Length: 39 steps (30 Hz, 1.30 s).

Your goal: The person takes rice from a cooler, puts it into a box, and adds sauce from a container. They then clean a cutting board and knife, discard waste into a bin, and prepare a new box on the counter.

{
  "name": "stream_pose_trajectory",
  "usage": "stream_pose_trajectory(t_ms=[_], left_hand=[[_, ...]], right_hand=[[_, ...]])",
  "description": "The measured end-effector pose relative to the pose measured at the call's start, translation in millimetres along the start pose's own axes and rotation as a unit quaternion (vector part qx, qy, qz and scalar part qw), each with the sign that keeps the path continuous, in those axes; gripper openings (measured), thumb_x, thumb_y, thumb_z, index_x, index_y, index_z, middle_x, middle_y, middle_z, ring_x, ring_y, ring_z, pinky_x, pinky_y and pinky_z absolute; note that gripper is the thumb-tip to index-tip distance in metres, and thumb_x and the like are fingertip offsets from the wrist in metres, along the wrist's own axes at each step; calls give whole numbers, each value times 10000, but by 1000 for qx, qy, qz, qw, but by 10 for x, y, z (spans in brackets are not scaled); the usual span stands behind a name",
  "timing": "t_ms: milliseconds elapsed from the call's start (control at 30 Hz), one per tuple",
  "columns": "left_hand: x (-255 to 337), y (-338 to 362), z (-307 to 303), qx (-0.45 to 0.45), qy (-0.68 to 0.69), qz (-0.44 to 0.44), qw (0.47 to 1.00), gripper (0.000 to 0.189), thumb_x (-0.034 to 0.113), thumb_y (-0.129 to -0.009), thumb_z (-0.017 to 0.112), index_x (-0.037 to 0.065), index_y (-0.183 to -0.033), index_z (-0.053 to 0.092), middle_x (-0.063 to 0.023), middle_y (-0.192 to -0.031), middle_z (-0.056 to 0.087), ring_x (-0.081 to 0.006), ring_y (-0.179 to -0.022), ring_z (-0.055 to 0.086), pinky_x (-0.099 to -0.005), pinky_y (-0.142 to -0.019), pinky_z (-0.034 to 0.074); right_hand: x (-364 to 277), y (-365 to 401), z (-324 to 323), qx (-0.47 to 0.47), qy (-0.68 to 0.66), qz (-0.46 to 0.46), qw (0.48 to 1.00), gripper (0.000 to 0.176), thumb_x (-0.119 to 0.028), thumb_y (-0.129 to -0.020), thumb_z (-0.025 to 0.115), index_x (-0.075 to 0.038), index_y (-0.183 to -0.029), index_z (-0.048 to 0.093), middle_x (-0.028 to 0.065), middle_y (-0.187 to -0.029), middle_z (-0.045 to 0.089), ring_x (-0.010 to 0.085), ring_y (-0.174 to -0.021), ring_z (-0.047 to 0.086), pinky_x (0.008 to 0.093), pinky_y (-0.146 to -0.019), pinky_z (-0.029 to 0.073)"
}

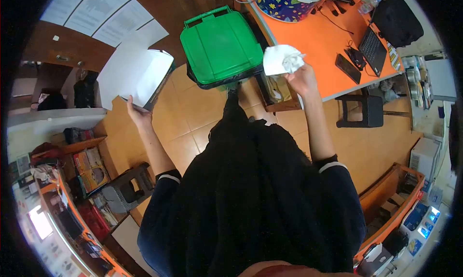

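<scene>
My left hand (139,112) grips the lower edge of an open white box (150,79) with a dark outer side, held out at the left. A large white flap or sheet (113,76) spreads beside it. In my right hand (302,79) is a crumpled white paper (283,60), pinched near the orange desk's left edge. Between the two hands stands a green bin (219,48) with its lid down and a black bag showing under the rim. My foot is at the bin's base.
On the orange desk (299,35) are a phone (347,68), a laptop (369,50), cables and a patterned container (287,4). A dark stool (361,111) is at the right, another (128,187) at the lower left. Wooden shelves line the left side.
</scene>
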State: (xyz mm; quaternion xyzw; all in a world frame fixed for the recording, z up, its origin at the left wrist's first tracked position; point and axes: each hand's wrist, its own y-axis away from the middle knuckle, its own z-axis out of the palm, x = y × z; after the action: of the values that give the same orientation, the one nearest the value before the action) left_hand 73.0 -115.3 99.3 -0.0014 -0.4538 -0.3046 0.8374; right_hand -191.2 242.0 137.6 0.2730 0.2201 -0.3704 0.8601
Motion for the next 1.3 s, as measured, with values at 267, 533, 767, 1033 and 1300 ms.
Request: stream_pose_trajectory(t_ms=[267,533,767,1033,1300], left_hand=[[177,-484,-89,41,29,70,996,556,275,-684,549,84,-1148,309,-93,-1122,408,-299,-986,435,-518,-732,403],[231,-490,-74,70,18,77,994,546,243,-700,535,94,-1169,298,-89,-1122,404,-281,-1011,417,-503,-762,396],[75,-510,-184,82,-95,-33,992,441,207,-698,546,39,-1076,392,-77,-997,480,-209,-931,466,-355,-772,407],[-309,-130,-459,2,-223,-256,941,452,216,-658,570,14,-1042,443,-85,-928,531,-202,-857,509,-332,-724,426],[-1103,-475,2,-38,-163,-118,979,578,77,-654,563,80,-1170,301,-76,-1038,462,-185,-967,439,-309,-813,378]], right_hand=[[-289,-494,-331,-31,-22,53,998,267,-194,-827,353,-50,-1038,429,55,-1019,495,170,-945,471,318,-793,396],[-417,-832,-273,-8,33,74,997,283,-197,-823,371,-44,-1057,420,56,-1036,490,167,-946,473,315,-792,399],[-23,-1058,36,-61,204,131,968,246,-101,-783,413,-4,-1007,441,71,-911,545,156,-772,539,293,-714,441],[1270,-1317,457,-412,636,-5,652,201,-80,-635,448,5,-798,530,149,-667,536,221,-612,546,312,-556,409],[1986,-1215,728,-492,662,-128,550,258,-35,-667,432,-59,-890,558,146,-845,554,302,-764,533,371,-672,415]])
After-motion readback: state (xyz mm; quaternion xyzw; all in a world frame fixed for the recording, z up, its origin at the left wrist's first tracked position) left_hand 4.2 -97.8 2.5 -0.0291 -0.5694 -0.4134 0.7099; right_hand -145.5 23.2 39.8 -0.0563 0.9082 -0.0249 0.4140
